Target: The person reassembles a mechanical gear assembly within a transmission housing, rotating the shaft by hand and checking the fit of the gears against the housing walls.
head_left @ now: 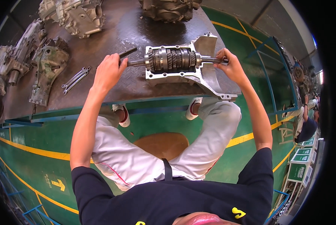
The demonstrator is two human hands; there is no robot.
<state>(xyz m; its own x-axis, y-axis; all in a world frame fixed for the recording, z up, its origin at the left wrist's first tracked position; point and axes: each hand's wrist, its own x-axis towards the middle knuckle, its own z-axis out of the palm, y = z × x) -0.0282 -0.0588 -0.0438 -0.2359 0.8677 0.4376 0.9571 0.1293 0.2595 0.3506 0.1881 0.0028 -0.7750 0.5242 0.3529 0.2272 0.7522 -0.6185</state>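
A silver gearbox housing (170, 76) lies open side up near the table's right front corner. Within it sits a gear shaft (173, 59), its steel gears showing and its two ends sticking out past the housing. My left hand (110, 71) is closed round the shaft's left end, thumb on the near side. At the opposite end, my right hand (231, 67) pinches the shaft tip between thumb and fingers, over the flared bell of the housing. A dark metal rod (128, 52) lies just beyond my left hand. The lower part of the housing's inside is hidden by the gears.
Two combination wrenches (76, 79) lie left of my left hand. Several gearbox castings (50, 62) stand along the table's left side, and a dark gearbox (170, 9) at the back. The metal table (130, 84) ends just before my knees. A brown stool (162, 144) is under me.
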